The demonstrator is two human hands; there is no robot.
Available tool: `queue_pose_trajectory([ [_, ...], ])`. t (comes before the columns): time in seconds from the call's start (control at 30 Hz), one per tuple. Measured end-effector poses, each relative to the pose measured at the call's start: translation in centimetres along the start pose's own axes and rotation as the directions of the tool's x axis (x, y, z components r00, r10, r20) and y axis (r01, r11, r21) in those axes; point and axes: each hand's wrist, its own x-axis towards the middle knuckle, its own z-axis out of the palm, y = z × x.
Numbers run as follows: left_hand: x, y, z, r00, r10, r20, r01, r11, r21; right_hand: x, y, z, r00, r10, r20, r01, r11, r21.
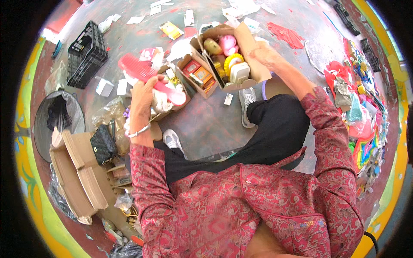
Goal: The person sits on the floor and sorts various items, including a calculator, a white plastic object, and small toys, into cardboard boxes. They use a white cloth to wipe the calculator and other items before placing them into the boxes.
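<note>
My left hand (144, 92) is closed round a red wide comb (137, 68), whose toothed end points up and left. From the other side of the same fist sticks out a pink, rounded piece (171, 93); I cannot tell if it is part of the comb. Below it is an open carton with white cloth-like stuff (161, 103). My right hand (263, 55) grips the raised flap of a cardboard box (246, 41). Inside that box are a pink item (228, 44), a yellow scalloped ring (232, 62), a cream-coloured case (239, 73) and an olive-green rounded thing (212, 46).
Between the cartons stands a smaller box with red and orange packets (198, 75). A black plastic crate (87, 53), a lined bin (58, 122) and flattened cardboard (79, 172) are at left. Colourful goods (361, 112) are piled along the right. Papers and a red plastic sheet (285, 35) litter the floor.
</note>
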Motion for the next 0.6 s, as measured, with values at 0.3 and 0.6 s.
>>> queue_pose_trajectory([
  [0.3,-0.3,-2.7,-1.6,0.96,-0.24,0.143,0.24,0.971,0.015,-1.1,-6.1,5.1,0.957,-0.25,-0.147,0.225,0.959,-0.172],
  [0.6,1.7,-8.3,2.2,0.9,-0.42,0.115,0.431,0.898,-0.09,5.0,0.2,7.9,0.987,0.069,-0.148,-0.023,0.956,0.292],
])
